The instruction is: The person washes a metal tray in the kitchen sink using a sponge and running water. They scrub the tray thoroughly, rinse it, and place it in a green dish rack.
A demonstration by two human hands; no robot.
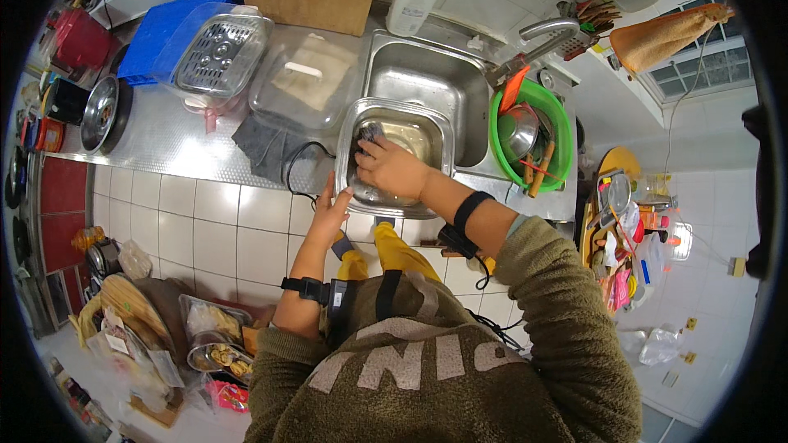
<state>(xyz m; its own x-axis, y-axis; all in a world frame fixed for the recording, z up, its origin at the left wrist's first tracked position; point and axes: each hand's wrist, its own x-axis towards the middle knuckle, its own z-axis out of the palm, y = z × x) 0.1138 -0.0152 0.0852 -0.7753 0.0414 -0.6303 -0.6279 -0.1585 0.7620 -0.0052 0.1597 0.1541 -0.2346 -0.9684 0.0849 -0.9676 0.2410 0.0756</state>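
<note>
A rectangular stainless steel pan (447, 154) with some liquid inside sits over the near left part of the sink (425, 64) and the counter's front edge. My right hand (394, 166) is inside it, pressing a dark grey scrubber or cloth (369, 133) against the left inner wall; the fingers partly cover it. At the pan's near left corner, my left hand (332, 209) grips the rim, thumb on top. Left of the pan lie a dark grey cloth (261, 144) and a clear lid (265, 95) with a white handle.
The faucet (535, 49) arches behind a green basin (569, 154) of utensils and a metal bowl. A white pump bottle (414, 3) stands behind the sink. Further left are a clear container with a perforated steel tray (221, 49) and a blue plastic board or bin (166, 31).
</note>
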